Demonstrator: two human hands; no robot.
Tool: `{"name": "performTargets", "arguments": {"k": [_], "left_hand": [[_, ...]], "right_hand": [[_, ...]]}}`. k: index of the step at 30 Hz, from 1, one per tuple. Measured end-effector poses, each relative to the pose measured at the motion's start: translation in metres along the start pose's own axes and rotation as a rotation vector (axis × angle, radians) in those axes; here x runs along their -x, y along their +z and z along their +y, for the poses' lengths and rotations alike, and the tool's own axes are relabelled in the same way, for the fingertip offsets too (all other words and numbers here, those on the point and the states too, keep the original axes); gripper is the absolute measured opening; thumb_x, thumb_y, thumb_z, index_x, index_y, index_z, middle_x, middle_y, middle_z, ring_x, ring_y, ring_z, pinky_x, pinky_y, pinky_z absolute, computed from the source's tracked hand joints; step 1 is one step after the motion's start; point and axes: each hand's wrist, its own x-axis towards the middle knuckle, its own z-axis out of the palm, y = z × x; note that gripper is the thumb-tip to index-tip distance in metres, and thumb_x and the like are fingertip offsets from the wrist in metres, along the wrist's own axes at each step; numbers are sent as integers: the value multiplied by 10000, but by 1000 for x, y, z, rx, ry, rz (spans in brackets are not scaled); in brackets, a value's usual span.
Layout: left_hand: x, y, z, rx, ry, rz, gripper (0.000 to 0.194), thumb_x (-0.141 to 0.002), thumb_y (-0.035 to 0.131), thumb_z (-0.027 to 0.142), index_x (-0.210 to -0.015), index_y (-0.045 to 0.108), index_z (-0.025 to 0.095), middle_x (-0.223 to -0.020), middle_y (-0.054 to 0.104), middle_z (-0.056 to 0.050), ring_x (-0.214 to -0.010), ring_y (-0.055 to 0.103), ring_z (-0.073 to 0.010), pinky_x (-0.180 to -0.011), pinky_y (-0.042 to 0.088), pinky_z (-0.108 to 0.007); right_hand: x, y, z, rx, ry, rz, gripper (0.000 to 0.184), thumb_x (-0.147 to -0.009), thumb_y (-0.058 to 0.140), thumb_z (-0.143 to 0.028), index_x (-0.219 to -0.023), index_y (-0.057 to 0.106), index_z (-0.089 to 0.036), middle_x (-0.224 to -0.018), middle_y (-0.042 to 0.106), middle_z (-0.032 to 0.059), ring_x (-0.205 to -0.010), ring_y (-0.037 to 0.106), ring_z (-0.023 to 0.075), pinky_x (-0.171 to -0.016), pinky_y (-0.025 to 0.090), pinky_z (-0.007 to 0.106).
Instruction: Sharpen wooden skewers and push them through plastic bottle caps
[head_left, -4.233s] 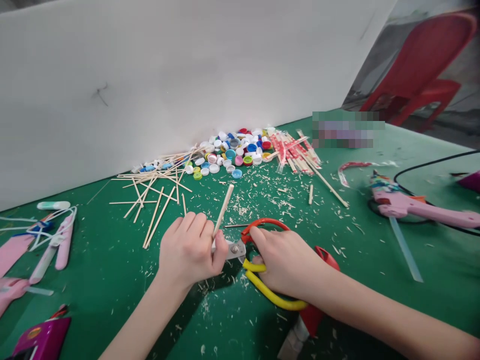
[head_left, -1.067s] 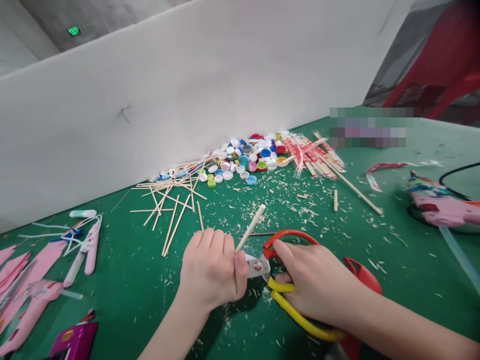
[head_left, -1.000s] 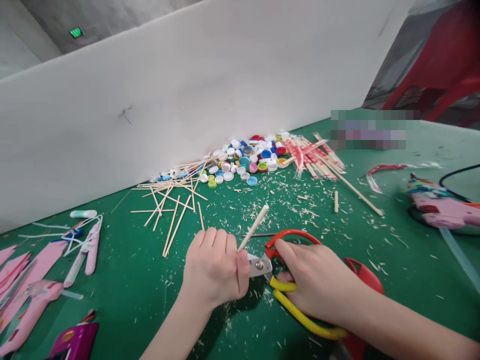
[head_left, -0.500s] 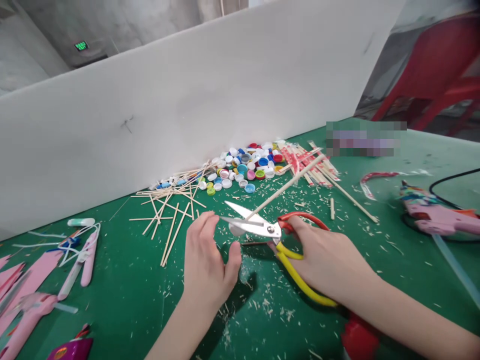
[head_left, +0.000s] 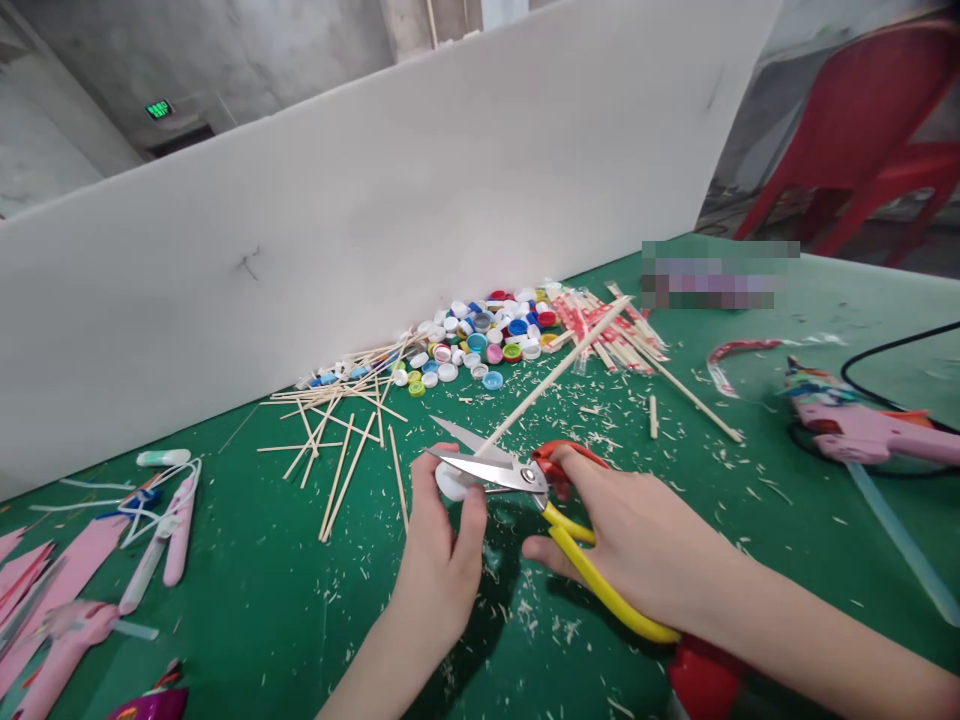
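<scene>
My left hand pinches a small white bottle cap between thumb and fingers. My right hand grips scissors with one red and one yellow handle. Their blades are parted, one passing just over the cap and my left fingertips. From behind the blades a wooden chopstick slants up to the right; whether it is fixed to the cap is hidden. A thin stick shows below the blades.
Loose bottle caps, wrapped chopsticks and thin skewers lie along the white partition. A pink glue gun with a cable lies right; another glue gun is at left. Wood shavings cover the green table.
My left hand has moved right and closed on the white cap, which it was apart from before. The scissors have shifted slightly left and down, and the whole view has shifted a little.
</scene>
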Motion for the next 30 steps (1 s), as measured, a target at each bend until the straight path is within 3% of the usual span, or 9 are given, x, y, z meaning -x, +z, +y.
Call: {"name": "performTargets", "arguments": {"k": [6,13,17,25,30], "left_hand": [[-2,0,6,-76,8,21,292,-933,347,449,-1108,430,231,-1079,539,-69,-969,532,-162,-864,458,-349],[-7,5,-6,-78,-8,8,329,-933,348,451,-1160,413,222,-1139,520,-96,-1034,523,-179,-900,456,-371],[-9,4,-12,-80,-47,-16,356,-924,349,481,-1161,408,222,-1153,505,-100,-1056,510,-185,-941,438,-399],[-16,3,-24,-89,-21,-54,334,-936,306,475,-1073,447,205,-1028,543,-76,-912,542,-154,-812,479,-327],[-28,-11,-32,-85,-78,92,352,-927,309,505,-1020,460,201,-803,528,-26,-688,500,-126,-649,450,-276]], "right_hand": [[-2,0,5,-22,-7,-25,550,-737,500,-708,-938,488,-196,-783,624,68,-641,609,258,-516,399,328],[-2,6,9,-69,-53,-44,467,-764,544,-625,-911,474,-188,-839,598,71,-673,578,217,-544,424,322],[-5,10,12,-32,-59,-15,504,-747,558,-645,-925,493,-178,-871,593,86,-742,586,240,-587,451,350],[-9,17,16,-14,-73,-24,554,-746,546,-680,-942,530,-162,-944,591,118,-883,569,281,-720,477,421],[-10,14,18,-24,-5,-23,525,-753,537,-670,-943,520,-181,-922,606,100,-813,593,256,-658,475,371]]}}
